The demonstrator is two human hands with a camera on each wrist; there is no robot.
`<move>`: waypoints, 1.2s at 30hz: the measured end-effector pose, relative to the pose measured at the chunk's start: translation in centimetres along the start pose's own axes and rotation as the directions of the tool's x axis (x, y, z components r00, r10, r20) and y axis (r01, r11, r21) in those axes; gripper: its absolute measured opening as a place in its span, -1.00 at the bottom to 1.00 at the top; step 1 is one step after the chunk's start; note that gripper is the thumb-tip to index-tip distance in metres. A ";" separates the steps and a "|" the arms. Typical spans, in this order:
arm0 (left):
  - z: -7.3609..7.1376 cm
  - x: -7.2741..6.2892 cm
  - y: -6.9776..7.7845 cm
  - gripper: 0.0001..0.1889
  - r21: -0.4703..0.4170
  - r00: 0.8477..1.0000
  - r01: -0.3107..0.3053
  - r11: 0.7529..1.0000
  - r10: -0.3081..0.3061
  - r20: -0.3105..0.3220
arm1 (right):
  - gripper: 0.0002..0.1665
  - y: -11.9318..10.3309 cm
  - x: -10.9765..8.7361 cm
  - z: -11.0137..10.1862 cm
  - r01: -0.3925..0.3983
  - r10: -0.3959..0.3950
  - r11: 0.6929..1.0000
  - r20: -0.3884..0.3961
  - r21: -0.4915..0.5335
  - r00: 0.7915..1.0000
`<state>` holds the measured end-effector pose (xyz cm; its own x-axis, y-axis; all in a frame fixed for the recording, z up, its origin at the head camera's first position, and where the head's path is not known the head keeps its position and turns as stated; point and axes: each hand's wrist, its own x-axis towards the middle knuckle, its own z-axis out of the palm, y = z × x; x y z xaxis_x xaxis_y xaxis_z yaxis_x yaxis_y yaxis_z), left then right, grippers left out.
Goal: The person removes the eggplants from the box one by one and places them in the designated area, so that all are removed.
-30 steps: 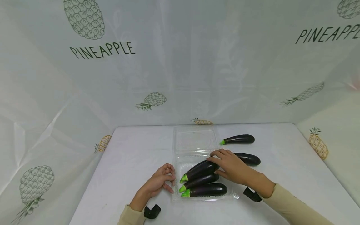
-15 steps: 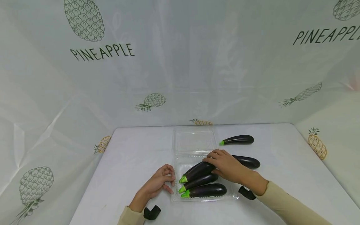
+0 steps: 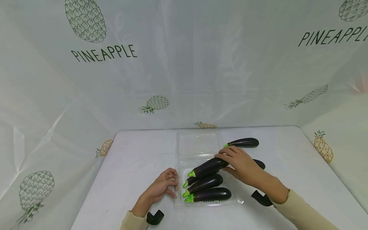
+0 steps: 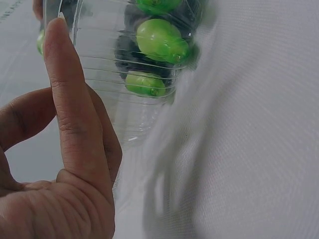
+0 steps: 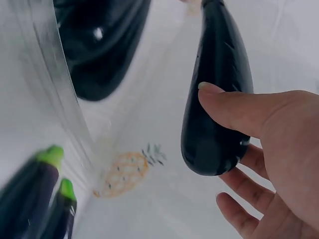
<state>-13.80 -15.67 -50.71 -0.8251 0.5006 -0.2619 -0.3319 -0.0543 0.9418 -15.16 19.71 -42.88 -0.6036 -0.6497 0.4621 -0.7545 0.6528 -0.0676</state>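
My right hand (image 3: 238, 163) grips the thick end of a dark purple eggplant (image 3: 208, 166), its green stem pointing left over the clear plastic clamshell container (image 3: 230, 201). In the right wrist view the thumb lies across the held eggplant (image 5: 217, 119), with fingers behind it. Inside the container lie a front eggplant (image 3: 214, 194), a middle eggplant (image 3: 205, 184) and a farther eggplant (image 3: 191, 181), partly hidden by the held one. At the container's left side, my left hand (image 3: 164, 185) has its fingertips right at the rim. One long finger (image 4: 75, 109) stretches up along the wall in the left wrist view.
The container's lid (image 3: 198, 143) lies folded back, away from me. Behind it to the right is another eggplant (image 3: 244, 142) on the white table (image 3: 138, 153). One more eggplant (image 3: 260, 164) is mostly hidden by the right hand. Black wrist pieces (image 3: 155, 217) sit at both wrists.
The right hand has shifted slightly left, then back and right with the eggplant, uncovering part of the eggplant below it. My left hand has stayed at the rim.
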 end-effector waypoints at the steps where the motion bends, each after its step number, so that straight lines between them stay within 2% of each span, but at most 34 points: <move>1: 0.0 0.0 0.1 -0.71 -0.002 1.000 -0.001 1.000 0.001 0.000 | -0.27 0.2 -0.2 -0.4 -0.004 0.004 1.000 -0.023 0.003 1.000; 6: 0.0 -0.2 0.3 -0.70 -0.005 1.000 -0.009 1.000 0.009 -0.001 | -0.23 1.2 -1.4 -2.1 -0.040 0.040 0.999 -0.096 0.002 0.995; 16: -0.2 0.2 0.0 -0.70 0.005 1.000 0.006 1.000 -0.006 -0.004 | -0.18 3.6 -5.3 -4.3 -0.187 0.183 0.982 -0.148 -0.015 0.972; 23: -0.2 0.2 -0.1 -0.69 0.002 1.000 0.002 1.000 -0.002 -0.001 | -0.19 4.9 -8.5 -4.2 -0.289 0.282 0.957 -0.130 -0.035 0.950; 29: -0.2 0.3 -0.3 -0.68 0.005 1.000 0.006 1.000 -0.006 -0.004 | -0.24 5.5 -10.8 -3.6 -0.372 0.368 0.928 -0.112 -0.024 0.923; 36: -0.3 0.4 -0.4 -0.71 -0.002 1.000 0.002 1.000 -0.002 0.003 | -0.22 5.6 -12.8 -2.4 -0.424 0.421 0.905 -0.090 -0.023 0.903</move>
<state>-14.08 -15.70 -51.23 -0.8230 0.5032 -0.2636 -0.3348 -0.0549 0.9407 -11.07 32.59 -47.08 -0.8392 -0.2770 0.4681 -0.4211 0.8755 -0.2369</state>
